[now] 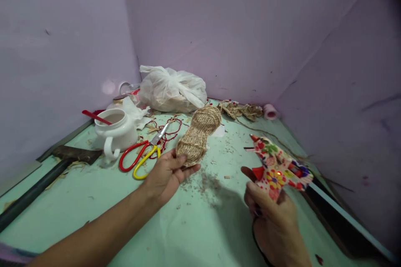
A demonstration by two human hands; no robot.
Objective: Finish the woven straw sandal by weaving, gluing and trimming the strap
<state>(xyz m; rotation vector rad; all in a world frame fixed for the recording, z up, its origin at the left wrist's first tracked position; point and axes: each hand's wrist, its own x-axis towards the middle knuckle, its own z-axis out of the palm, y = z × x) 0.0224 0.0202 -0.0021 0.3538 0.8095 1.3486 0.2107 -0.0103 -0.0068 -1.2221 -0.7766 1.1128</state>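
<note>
My left hand [166, 172] grips the near end of a long oval object wrapped in tan jute rope [198, 133], lifting it just above the green table [94, 200]. My right hand [272, 212] is closed around the handle of a floral-patterned hot glue gun [278, 166]. Its nozzle points left toward the rope piece, a small gap apart, and a red light glows on its side.
Red-and-yellow-handled scissors [142, 153] lie left of my left hand beside red thread. A white cup [116, 132] with a red stick, a white plastic bag [172, 89], loose jute scraps [241, 110], a pink roll [270, 111] and a hammer [46, 175] lie around. Purple walls enclose the table.
</note>
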